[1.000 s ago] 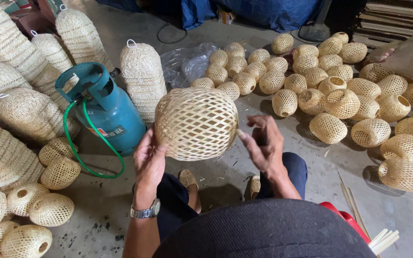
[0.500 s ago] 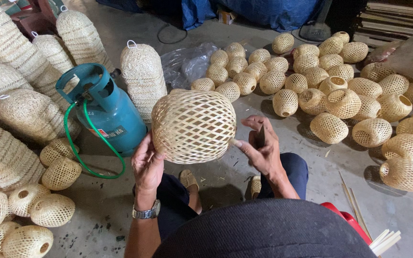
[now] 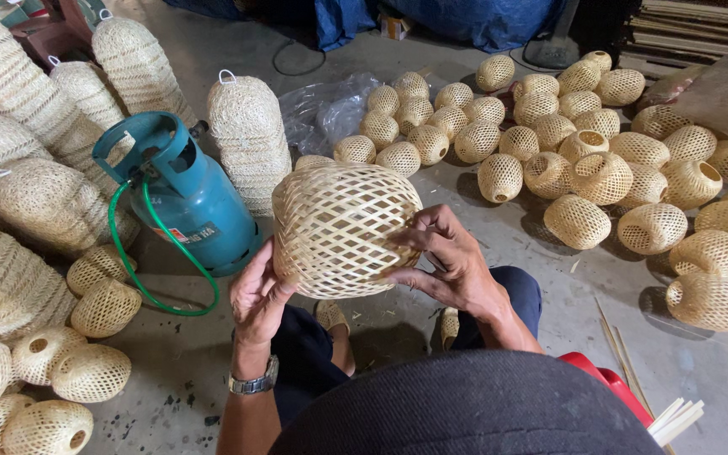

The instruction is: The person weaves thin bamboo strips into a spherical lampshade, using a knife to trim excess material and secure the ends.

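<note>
— What is over on the left side?

— Tall stacks of woven baskets (image 3: 10, 93), one inside the other. Small round woven balls (image 3: 90, 371) lie on the floor below them. Next comes a blue-green gas tank (image 3: 191, 206) with a green hose (image 3: 157, 261) that loops on the floor. The tank has a small orange label on its side.

— And in the middle?

— The person holds a big woven bamboo ball (image 3: 345, 229) up over their knees. It sits between the tank and the pile on the right. It is a bit wider than it is tall, and its wide way goes left to right. I cannot see where its hole points.

— How are the hands?

— The left hand (image 3: 256, 295) props it from below, fingers open and spread on the weave. The right hand (image 3: 448, 261) has bent fingers that pinch the strips on its side.

— What is on the right?

— A big heap of bamboo balls (image 3: 600, 160), many with round holes. Thin bamboo sticks (image 3: 676, 417) lie by a red thing (image 3: 608, 379).
</note>
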